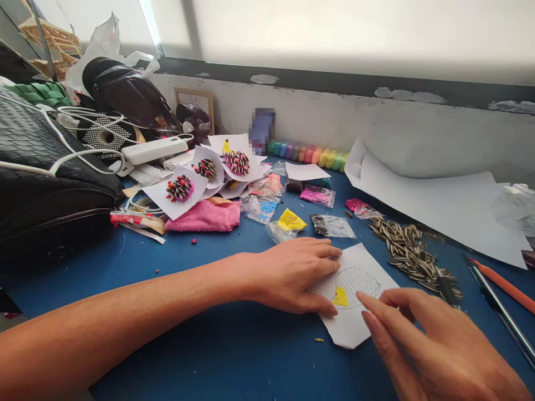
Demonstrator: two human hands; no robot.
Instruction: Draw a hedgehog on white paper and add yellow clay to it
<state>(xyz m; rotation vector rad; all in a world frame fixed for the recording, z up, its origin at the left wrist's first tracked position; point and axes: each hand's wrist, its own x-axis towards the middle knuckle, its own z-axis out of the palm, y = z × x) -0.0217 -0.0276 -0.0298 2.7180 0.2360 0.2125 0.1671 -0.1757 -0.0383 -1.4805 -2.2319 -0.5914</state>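
My left hand lies flat on the edge of a white sheet of paper, fingers stretched out. A rounded hedgehog-like outline filled with short pen strokes is drawn on the sheet. Flattened yellow clay covers its lower left part, close to my left thumb. Over the sheet's right side, my right hand has its index finger extended near the clay, the thumb slightly apart and nothing visible between them. A tiny yellow crumb is on the blue table below the sheet.
Striped sunflower seeds are heaped at right, by an orange pen. Bagged yellow clay and black clay lie beyond the sheet. Seed-covered clay figures on paper stand near a pink cloth. A black bag is at left.
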